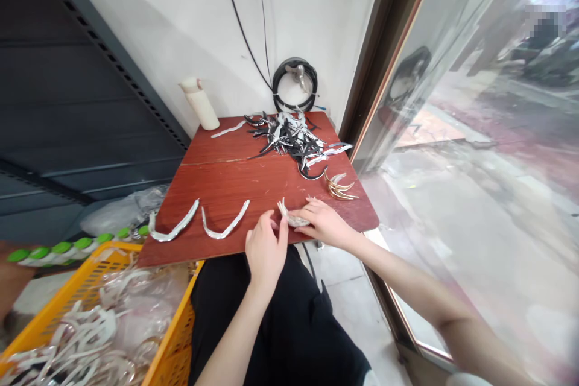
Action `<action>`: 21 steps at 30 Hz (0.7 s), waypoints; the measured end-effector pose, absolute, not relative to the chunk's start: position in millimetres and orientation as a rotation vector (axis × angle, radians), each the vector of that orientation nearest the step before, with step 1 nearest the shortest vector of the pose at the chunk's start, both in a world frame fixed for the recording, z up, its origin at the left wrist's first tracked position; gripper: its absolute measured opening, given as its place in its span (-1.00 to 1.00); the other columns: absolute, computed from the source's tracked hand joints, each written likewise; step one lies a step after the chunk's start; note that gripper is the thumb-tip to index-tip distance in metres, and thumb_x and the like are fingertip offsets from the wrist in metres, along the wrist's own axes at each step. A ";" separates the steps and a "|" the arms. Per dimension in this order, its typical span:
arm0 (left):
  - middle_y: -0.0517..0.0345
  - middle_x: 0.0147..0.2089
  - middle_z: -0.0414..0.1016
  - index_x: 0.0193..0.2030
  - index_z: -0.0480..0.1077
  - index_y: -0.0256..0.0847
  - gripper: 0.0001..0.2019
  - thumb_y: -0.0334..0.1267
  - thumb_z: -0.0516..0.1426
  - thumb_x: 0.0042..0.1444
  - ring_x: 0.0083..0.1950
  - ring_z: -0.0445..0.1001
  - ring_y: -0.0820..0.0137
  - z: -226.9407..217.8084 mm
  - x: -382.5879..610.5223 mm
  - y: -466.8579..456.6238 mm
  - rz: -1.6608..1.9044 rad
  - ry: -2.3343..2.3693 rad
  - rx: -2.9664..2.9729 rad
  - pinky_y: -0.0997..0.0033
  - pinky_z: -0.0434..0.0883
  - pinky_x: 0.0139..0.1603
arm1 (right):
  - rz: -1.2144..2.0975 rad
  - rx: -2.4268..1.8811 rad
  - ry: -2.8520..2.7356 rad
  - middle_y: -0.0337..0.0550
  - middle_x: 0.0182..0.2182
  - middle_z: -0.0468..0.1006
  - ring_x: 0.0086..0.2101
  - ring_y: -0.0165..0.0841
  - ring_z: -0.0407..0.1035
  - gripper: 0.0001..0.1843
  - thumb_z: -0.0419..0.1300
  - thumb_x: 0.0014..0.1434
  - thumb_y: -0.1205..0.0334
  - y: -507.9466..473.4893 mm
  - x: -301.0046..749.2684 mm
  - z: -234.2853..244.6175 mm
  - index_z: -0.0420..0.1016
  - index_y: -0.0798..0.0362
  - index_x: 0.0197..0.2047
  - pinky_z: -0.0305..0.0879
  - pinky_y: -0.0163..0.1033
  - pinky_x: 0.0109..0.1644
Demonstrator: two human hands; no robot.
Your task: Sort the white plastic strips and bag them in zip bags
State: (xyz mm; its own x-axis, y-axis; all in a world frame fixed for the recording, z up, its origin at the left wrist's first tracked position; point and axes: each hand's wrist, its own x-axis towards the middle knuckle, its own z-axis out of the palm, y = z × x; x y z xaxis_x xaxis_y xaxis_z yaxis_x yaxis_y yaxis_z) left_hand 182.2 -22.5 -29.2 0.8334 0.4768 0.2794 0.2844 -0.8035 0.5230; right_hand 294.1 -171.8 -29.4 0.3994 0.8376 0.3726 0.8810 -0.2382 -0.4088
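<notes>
My left hand (266, 248) pinches the left end of a small bundle of curved whitish strips (296, 221) at the table's front edge. Around the right end of the same bundle close the fingers of my right hand (326, 223); they partly hide it. Left of my hands lie two U-shaped silvery strips, an outer one (169, 237) and an inner one (221, 235), apart from each other. Several gold curved strips (340, 191) rest just beyond my right hand. Farther back is a tangled heap of black and silver curved strips (289, 136).
The reddish-brown table (217, 178) stands against a white wall, with a pale bottle (201, 105) and coiled black cable (277, 91) at its back. A yellow crate (169, 338) of strips and plastic bags sits lower left, near green-capped bottles (63, 248). Glass panels (452, 193) flank the right.
</notes>
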 end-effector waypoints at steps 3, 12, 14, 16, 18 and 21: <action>0.03 -0.17 0.57 0.03 0.33 -0.16 -0.65 0.01 -0.01 0.28 -0.20 0.54 0.18 -24.1 173.3 -23.8 0.351 0.570 2.320 0.25 0.35 -0.17 | -0.096 -2.043 -1.319 -0.11 -0.16 0.57 -0.13 -0.25 0.43 -0.61 0.25 0.23 0.21 -169.6 286.8 -22.8 0.37 -0.02 0.12 0.14 0.01 0.23; -0.02 -0.08 0.56 -0.09 0.44 -0.25 -0.63 0.01 0.18 0.14 -0.05 0.52 0.24 -22.1 185.8 -28.3 0.215 0.417 1.293 0.32 0.40 -0.03 | -0.160 -1.968 -1.141 -0.13 -0.13 0.57 -0.13 -0.18 0.41 -0.55 0.32 0.13 0.28 -152.7 248.4 -12.7 0.32 -0.03 0.07 0.22 -0.02 0.06; -0.03 -0.09 0.56 -0.10 0.44 -0.27 -0.64 -0.01 0.21 0.11 -0.08 0.53 0.25 -21.3 184.4 -25.5 0.182 0.426 1.167 0.31 0.41 -0.06 | -0.187 -1.959 -1.139 -0.11 -0.10 0.57 -0.07 -0.15 0.39 -0.54 0.30 0.15 0.22 -154.6 245.4 -9.6 0.29 -0.04 0.10 0.17 0.04 0.14; -0.03 -0.12 0.57 -0.09 0.44 -0.27 -0.63 -0.03 0.24 0.08 -0.12 0.54 0.27 -20.8 182.2 -21.3 0.140 0.434 1.087 0.30 0.43 -0.09 | -0.202 -1.968 -1.106 -0.12 -0.12 0.57 -0.04 -0.16 0.37 -0.58 0.27 0.19 0.20 -158.5 246.5 -5.0 0.29 -0.03 0.10 0.12 0.06 0.19; -0.02 -0.16 0.58 -0.11 0.45 -0.27 -0.64 -0.05 0.26 0.05 -0.15 0.55 0.28 -20.4 180.9 -17.7 0.115 0.440 1.065 0.29 0.44 -0.11 | -0.174 -2.003 -1.080 -0.13 -0.16 0.57 -0.07 -0.18 0.37 -0.69 0.25 0.21 0.19 -162.0 250.0 -0.4 0.36 -0.02 0.01 0.16 0.02 0.14; 0.03 -0.21 0.57 -0.17 0.44 -0.27 -0.67 -0.07 0.28 0.04 -0.19 0.54 0.33 -17.9 182.1 -15.5 0.112 0.429 1.045 0.37 0.43 -0.19 | -0.069 -2.004 -1.138 -0.11 -0.16 0.54 -0.12 -0.20 0.39 -0.76 0.29 0.18 0.13 -164.0 255.1 3.4 0.43 0.00 -0.10 0.26 -0.06 0.02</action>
